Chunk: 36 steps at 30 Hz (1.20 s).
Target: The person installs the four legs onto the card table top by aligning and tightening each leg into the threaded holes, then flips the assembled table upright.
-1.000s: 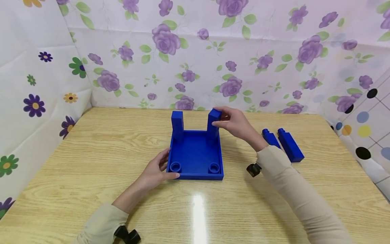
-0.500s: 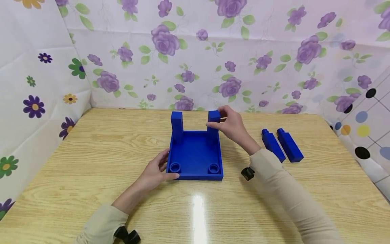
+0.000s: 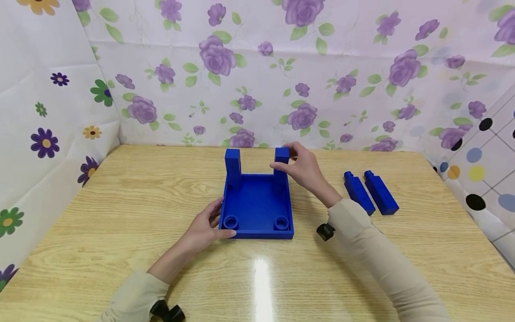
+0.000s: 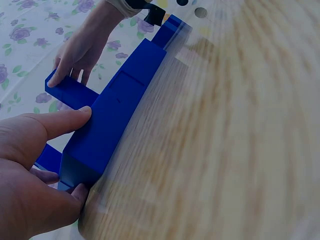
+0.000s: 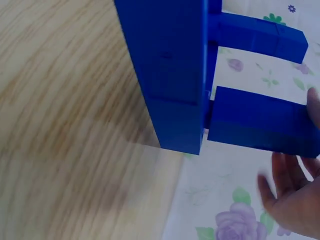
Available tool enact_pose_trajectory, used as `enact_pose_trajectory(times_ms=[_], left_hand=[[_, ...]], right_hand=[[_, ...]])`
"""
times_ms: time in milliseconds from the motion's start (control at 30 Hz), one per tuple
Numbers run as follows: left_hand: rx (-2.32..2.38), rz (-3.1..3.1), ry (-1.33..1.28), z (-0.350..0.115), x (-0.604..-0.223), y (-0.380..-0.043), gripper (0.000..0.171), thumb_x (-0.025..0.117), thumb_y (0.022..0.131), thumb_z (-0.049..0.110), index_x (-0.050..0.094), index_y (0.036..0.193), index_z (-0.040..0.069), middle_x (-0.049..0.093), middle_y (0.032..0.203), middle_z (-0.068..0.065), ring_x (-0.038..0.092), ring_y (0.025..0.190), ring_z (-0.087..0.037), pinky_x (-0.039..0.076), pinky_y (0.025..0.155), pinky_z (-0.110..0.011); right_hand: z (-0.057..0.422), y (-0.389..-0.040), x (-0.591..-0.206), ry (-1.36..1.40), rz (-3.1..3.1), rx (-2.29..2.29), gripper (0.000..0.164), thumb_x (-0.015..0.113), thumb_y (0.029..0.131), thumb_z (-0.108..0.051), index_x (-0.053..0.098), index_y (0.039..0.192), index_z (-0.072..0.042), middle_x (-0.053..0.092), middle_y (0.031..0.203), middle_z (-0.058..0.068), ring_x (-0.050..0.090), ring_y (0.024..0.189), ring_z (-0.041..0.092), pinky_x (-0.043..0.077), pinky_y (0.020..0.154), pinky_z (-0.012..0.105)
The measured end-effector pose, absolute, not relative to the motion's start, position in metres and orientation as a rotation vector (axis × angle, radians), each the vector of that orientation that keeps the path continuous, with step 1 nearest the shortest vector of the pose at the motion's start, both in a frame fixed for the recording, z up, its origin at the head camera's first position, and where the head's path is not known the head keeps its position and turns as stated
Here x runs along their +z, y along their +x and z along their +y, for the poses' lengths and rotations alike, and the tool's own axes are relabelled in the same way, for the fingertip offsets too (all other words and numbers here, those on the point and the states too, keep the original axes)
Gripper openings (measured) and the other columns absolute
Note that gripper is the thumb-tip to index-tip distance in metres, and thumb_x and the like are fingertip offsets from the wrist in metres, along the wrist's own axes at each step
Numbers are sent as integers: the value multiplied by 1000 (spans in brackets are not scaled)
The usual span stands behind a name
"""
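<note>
A square blue tabletop (image 3: 257,205) with a raised rim lies on the wooden table, underside up. Its near-left corner is gripped by my left hand (image 3: 203,227), thumb over the front rim and fingers at the left side. My right hand (image 3: 304,167) pinches the top of a square blue leg (image 3: 282,154) standing upright at the far-right corner. In the right wrist view a narrow neck shows where this leg (image 5: 260,121) meets the tabletop. Another blue leg (image 3: 233,166) stands at the far-left corner. Round sockets (image 3: 231,222) sit in both near corners.
Two loose blue legs with threaded-looking ends, one (image 3: 359,193) beside the other (image 3: 381,193), lie on the wooden table (image 3: 120,214) at the right. A flowered cloth (image 3: 169,53) hangs behind the table, with more patterned cloth at both sides.
The far-right leg has turned from askew to nearly square with the tabletop, my right hand turning with it. My left hand has stayed at the near-left corner.
</note>
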<state>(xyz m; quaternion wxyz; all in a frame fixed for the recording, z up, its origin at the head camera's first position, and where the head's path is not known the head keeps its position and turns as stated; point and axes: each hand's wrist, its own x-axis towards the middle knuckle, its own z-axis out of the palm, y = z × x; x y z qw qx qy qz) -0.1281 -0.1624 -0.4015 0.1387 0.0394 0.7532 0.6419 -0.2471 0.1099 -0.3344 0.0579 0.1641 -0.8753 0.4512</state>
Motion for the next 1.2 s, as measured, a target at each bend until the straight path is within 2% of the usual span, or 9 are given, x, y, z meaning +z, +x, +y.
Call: enact_pose_trajectory(times_ms=[100, 200, 333, 533, 833, 967, 1200], left_hand=[[1855, 2176, 120, -162, -401, -128, 92, 76, 81, 3, 20, 154, 5, 30, 150, -23, 30, 138, -39, 30, 111, -47], [1855, 2178, 116, -162, -400, -128, 92, 76, 81, 3, 20, 154, 5, 30, 150, -23, 30, 138, -39, 29, 111, -47], [1848, 2186, 102, -163, -400, -128, 93, 77, 81, 3, 20, 154, 6, 30, 150, -22, 31, 138, -38, 31, 110, -47], [1848, 2185, 91, -162, -403, -129, 94, 78, 79, 3, 21, 154, 6, 32, 150, -21, 32, 137, -37, 32, 109, -46], [1853, 2183, 110, -162, -401, -128, 93, 77, 80, 3, 20, 154, 5, 32, 149, -23, 32, 137, -39, 30, 110, -47], [1849, 2189, 116, -162, -400, -128, 92, 76, 81, 3, 20, 154, 5, 32, 149, -24, 32, 137, -39, 30, 110, -48], [1859, 2184, 119, -162, -401, -128, 92, 76, 81, 2, 20, 154, 5, 32, 149, -24, 32, 137, -39, 30, 110, -47]], right_hand=[[120, -250, -329, 591, -2681, 1497, 66, 76, 85, -29, 47, 140, -6, 54, 132, 12, 48, 123, 29, 39, 104, 41], [131, -256, -322, 739, -2685, 1708, 68, 72, 89, -22, 39, 147, -8, 48, 142, 10, 41, 133, 27, 32, 110, 38], [142, -266, -315, 889, -2703, 1906, 68, 68, 92, -17, 34, 151, -11, 43, 148, 7, 35, 137, 24, 33, 110, 38], [147, -279, -314, 958, -2723, 1996, 64, 66, 92, -10, 37, 149, -12, 45, 147, 4, 36, 137, 20, 37, 107, 40], [141, -282, -318, 1055, -2676, 2148, 55, 63, 92, 1, 45, 143, -2, 51, 140, 15, 49, 127, 25, 44, 100, 37], [141, -280, -318, 1051, -2687, 2091, 52, 63, 93, -1, 47, 142, -3, 53, 137, 14, 53, 123, 23, 47, 96, 35], [142, -275, -322, 959, -2681, 2070, 52, 65, 93, -8, 48, 142, -5, 53, 138, 17, 54, 122, 22, 46, 98, 37]])
